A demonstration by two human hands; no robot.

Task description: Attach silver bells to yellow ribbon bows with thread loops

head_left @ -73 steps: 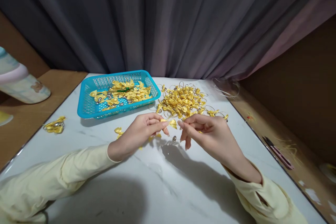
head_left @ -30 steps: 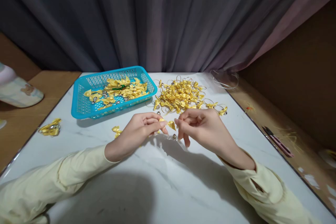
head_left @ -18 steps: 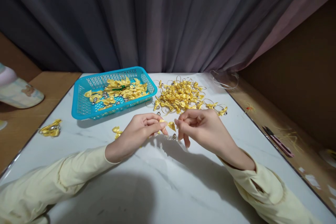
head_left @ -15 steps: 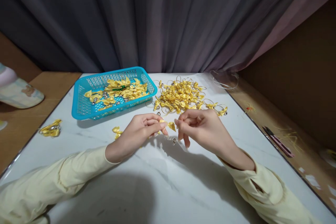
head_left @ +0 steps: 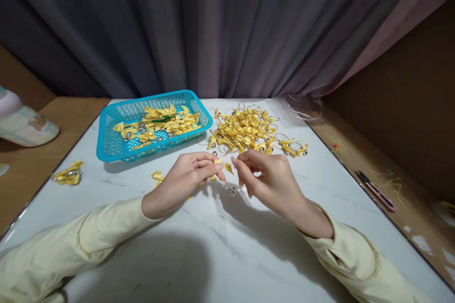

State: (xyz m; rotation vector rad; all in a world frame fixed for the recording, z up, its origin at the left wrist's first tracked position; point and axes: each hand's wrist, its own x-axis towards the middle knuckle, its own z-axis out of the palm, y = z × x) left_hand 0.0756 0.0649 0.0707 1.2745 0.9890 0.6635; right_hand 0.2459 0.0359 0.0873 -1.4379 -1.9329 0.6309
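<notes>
Mid-table, head view (only view): left hand [head_left: 186,173] had a yellow bow [head_left: 228,168] pinched between thumb and fingers, closed down firmly by the look of it. Right hand [head_left: 272,177] was just beside the bow's free end, thumb and index nearly together; couldn't tell whether a thin thread sat between them. The bow was up off the white table [head_left: 213,270], between the two hands and nearer the person than the pile.

Progress, judged from the layout: held piece was in work, not set down. Bell [head_left: 233,191] hung below the bow, near the right fingers; its link to the bow was too fine to trace. Big pile of bows [head_left: 245,128] with cord loops and bells lay beyond the hands; more bows with bells sat inside the blue basket [head_left: 110,155]. Which lot was finished, couldn't tell. Small bundle of bows [head_left: 68,173] lay at the left edge; loose bow [head_left: 157,178] just beside the left wrist.

Orientation: held bow's long axis ran roughly left-right, visible wing toward the right hand, tip dipping slightly. Other wing hidden by left fingers.

Pink-handled snips [head_left: 376,192] lay off the table's right edge, dark blades pointing away from the person.
</notes>
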